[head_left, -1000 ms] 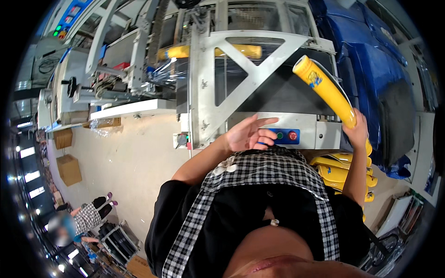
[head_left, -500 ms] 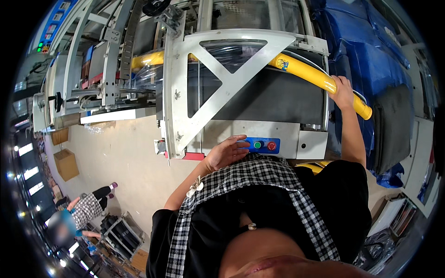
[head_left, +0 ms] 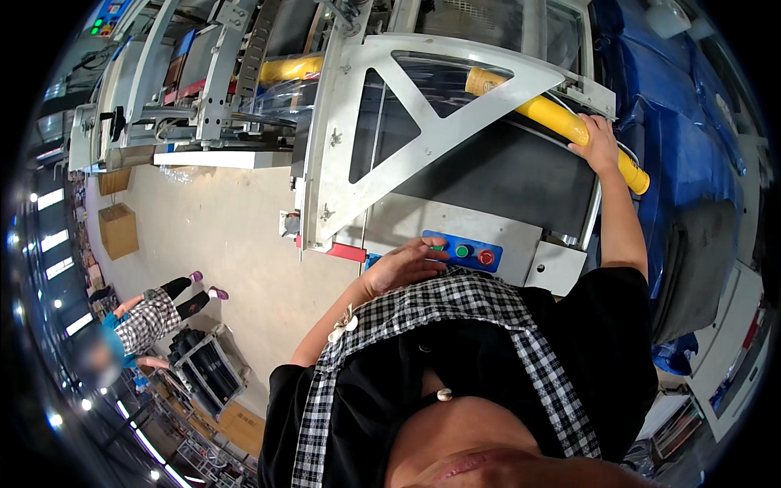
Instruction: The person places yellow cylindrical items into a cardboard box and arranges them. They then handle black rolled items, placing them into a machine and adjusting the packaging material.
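My right hand (head_left: pixel 599 146) is closed round a yellow tube (head_left: pixel 553 119) near its right end. The tube lies slanted over the dark machine bed, and its left end shows through an opening in the white triangular bracket (head_left: pixel 407 154). My left hand (head_left: pixel 403 267) is open, fingers stretched out, at the left end of a blue control panel (head_left: pixel 474 264) with green and red buttons. Whether its fingertips touch the panel I cannot tell. Another yellow tube (head_left: pixel 290 69), partly under clear film, lies left of the bracket, which hides part of it.
Blue-covered stacks (head_left: pixel 675 154) with a dark grey sheet (head_left: pixel 695 260) stand at the right. A metal machine frame (head_left: pixel 215 89) rises at the left. A cardboard box (head_left: pixel 118 231) sits on the floor, and a co-worker (head_left: pixel 150 321) is beside a trolley (head_left: pixel 207 370).
My right hand has moved the held tube leftward along the machine; its left end now shows behind the bracket. The other tube has shifted left too. My left hand stays by the panel.
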Tool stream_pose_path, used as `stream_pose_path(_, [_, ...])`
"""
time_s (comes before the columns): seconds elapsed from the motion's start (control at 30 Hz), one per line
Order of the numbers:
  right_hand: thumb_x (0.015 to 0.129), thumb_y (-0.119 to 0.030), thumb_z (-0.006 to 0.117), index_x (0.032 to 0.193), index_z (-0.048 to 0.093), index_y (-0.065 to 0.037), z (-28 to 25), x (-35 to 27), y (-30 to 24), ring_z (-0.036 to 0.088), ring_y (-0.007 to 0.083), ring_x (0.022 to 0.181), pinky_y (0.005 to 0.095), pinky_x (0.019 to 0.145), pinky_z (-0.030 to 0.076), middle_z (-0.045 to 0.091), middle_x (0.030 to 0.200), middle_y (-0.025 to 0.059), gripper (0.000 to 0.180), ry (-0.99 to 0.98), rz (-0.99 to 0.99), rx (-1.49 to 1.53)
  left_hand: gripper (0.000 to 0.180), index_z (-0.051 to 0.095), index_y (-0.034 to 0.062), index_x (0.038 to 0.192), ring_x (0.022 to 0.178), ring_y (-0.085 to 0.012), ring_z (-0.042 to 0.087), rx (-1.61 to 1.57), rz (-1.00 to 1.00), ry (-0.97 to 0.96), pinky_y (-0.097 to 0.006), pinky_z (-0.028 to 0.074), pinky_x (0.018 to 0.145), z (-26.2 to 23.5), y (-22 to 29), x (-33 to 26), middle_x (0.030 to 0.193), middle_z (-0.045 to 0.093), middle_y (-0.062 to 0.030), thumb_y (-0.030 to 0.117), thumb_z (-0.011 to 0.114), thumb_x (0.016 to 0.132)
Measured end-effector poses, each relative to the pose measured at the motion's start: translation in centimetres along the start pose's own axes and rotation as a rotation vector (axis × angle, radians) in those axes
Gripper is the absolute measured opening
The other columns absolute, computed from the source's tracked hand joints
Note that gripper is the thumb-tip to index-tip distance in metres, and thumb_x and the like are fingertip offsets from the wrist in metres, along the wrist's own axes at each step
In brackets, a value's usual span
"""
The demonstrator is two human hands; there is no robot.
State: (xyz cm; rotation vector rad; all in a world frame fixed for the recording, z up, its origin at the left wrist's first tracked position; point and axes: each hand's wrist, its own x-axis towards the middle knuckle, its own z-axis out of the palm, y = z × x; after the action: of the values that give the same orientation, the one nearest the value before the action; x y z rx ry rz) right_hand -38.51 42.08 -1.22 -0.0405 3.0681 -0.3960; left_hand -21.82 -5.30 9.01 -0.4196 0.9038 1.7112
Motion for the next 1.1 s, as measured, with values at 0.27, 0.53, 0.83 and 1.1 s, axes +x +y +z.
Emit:
stream_pose_path(0.27, [0.062,-0.025,0.086,0.131,0.054,-0.018,1.0,1.8,0.0,0.049,0.0309,0.117,0.0395,0.104,0.039,0.055,0.122,0.0088,0.076,-0.005,-0.028,-0.017,0.055,0.039,0.0124,0.142,0.124,-0.0247,0.047,-0.068,0.016,0.040,-0.038,0.034,0.109,0.5,-0.9,-1.0,0.138,0.046,-0.0132,0.044,0.048,0.098])
stream_pose_path(0.53, [0.081,-0.030,0.074,0.126,0.057,-0.009,1.1,0.5,-1.4,0.050,0.0332,0.119,0.0407,0.103,0.038,0.057,0.124,0.0143,0.052,0.232,-0.113,0.163,0.048,0.042,0.0108,0.140,0.122,-0.0233,0.049,-0.076,0.053,0.050,-0.036,0.036,0.108,0.1,-2.0,-2.3,0.136,0.049,-0.0140,0.035,0.050,0.099])
stream_pose_path(0.83, [0.086,-0.019,0.069,0.110,0.064,-0.005,-3.4,-4.3,-6.9,0.059,0.0304,0.102,0.0379,0.093,0.045,0.063,0.106,0.0134,0.028,0.257,-0.081,0.259,0.033,0.054,0.0062,0.125,0.094,-0.0134,0.057,-0.012,0.124,-0.062,-0.026,0.046,0.082,-5.2,-3.4,-5.6,0.105,0.060,-0.0069,0.028,0.051,0.100])
stream_pose_path(1.1, [0.083,-0.034,0.071,0.140,0.042,-0.009,-10.1,12.6,-29.8,0.061,0.0300,0.106,0.0395,0.092,0.047,0.063,0.112,0.0170,0.069,0.237,-0.358,0.386,0.035,0.062,0.0062,0.102,0.059,-0.0045,0.046,0.224,0.076,0.076,-0.020,0.036,0.052,-13.0,-6.9,-12.9,0.071,0.054,0.0025,0.039,0.050,0.099])
